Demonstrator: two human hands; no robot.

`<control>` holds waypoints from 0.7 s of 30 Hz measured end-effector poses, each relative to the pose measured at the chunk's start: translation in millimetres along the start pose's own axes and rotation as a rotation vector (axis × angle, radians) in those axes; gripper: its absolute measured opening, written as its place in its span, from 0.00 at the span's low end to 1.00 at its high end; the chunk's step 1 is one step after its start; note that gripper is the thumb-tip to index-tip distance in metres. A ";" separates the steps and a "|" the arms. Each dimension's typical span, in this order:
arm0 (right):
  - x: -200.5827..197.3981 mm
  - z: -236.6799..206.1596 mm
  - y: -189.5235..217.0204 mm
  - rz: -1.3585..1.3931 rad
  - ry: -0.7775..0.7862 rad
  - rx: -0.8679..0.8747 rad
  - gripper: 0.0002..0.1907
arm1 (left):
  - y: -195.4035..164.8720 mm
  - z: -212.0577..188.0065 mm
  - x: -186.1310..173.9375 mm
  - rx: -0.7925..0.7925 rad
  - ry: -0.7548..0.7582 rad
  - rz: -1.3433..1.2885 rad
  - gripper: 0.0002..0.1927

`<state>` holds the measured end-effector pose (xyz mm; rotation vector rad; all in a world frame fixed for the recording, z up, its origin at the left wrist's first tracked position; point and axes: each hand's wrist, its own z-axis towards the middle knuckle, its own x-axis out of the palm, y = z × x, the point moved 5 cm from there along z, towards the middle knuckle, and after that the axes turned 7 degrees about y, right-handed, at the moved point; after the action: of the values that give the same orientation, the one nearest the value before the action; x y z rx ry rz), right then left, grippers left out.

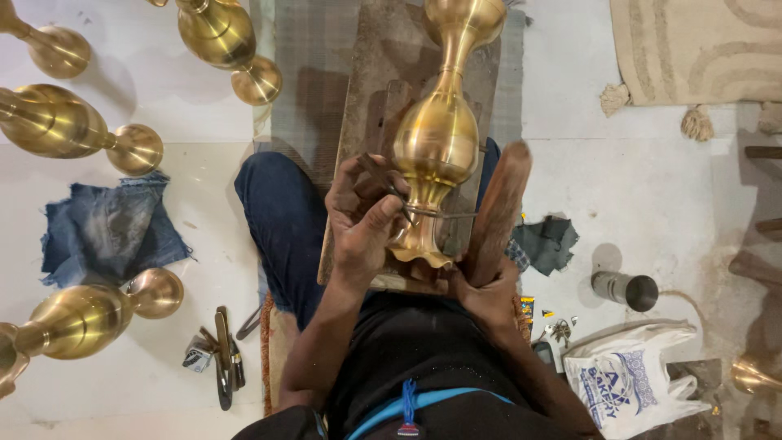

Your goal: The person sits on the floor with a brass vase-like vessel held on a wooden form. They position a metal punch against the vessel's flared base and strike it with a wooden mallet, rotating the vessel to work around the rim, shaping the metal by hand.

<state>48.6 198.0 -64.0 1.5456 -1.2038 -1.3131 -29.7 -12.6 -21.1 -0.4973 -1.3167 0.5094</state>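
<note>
Closest to the camera, a wooden mallet is gripped by the right hand. A thin metal tool is pinched by the left hand against a brass vase lying on a wooden board.

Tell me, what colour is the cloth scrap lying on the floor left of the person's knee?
Faded denim blue cloth scrap, seen in the head view.

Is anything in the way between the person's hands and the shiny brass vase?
Nothing visible. The left hand presses a thin metal tool right against the brass vase. The right hand grips a wooden mallet beside the vase's base.
</note>
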 end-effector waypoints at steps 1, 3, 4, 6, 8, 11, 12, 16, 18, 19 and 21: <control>5.1 -0.2 -17.1 0.113 0.001 0.148 0.04 | -2.0 -0.5 6.2 -0.005 0.018 0.074 0.22; 13.2 1.0 -36.5 0.292 -0.002 0.237 0.05 | -5.5 3.5 16.4 -0.018 0.064 0.227 0.19; 13.7 1.3 -39.4 0.349 -0.014 0.184 0.05 | -7.4 5.8 20.3 -0.021 0.081 0.249 0.19; 11.8 0.3 -44.9 0.460 -0.011 0.152 0.06 | -12.7 13.9 26.0 -0.017 0.117 0.290 0.19; 9.2 -3.2 -52.3 0.579 0.026 0.219 0.08 | -16.5 22.5 32.1 -0.056 0.184 0.526 0.18; -0.3 -5.3 -60.4 0.535 0.008 0.240 0.09 | -17.3 38.6 42.0 -0.063 0.338 0.910 0.20; -3.2 -6.2 -65.5 0.452 0.005 0.295 0.09 | -15.1 42.6 45.4 -0.062 0.399 1.038 0.22; -15.3 -10.9 -82.2 0.204 0.003 0.438 0.10 | -2.9 54.4 56.0 0.019 0.638 1.288 0.33; -22.1 -13.3 -84.6 0.148 -0.002 0.395 0.12 | 2.7 53.7 61.8 0.166 0.752 1.496 0.33; -25.9 -14.5 -83.6 0.129 -0.007 0.330 0.12 | 6.6 53.5 61.5 0.146 0.781 1.524 0.32; -30.5 -15.1 -83.9 0.092 -0.010 0.265 0.13 | 12.3 53.6 59.0 0.117 0.838 1.586 0.30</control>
<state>77.7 249.1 -132.8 1.6455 -1.4854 -1.1380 -72.9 36.0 26.8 -1.4376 0.1493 1.4301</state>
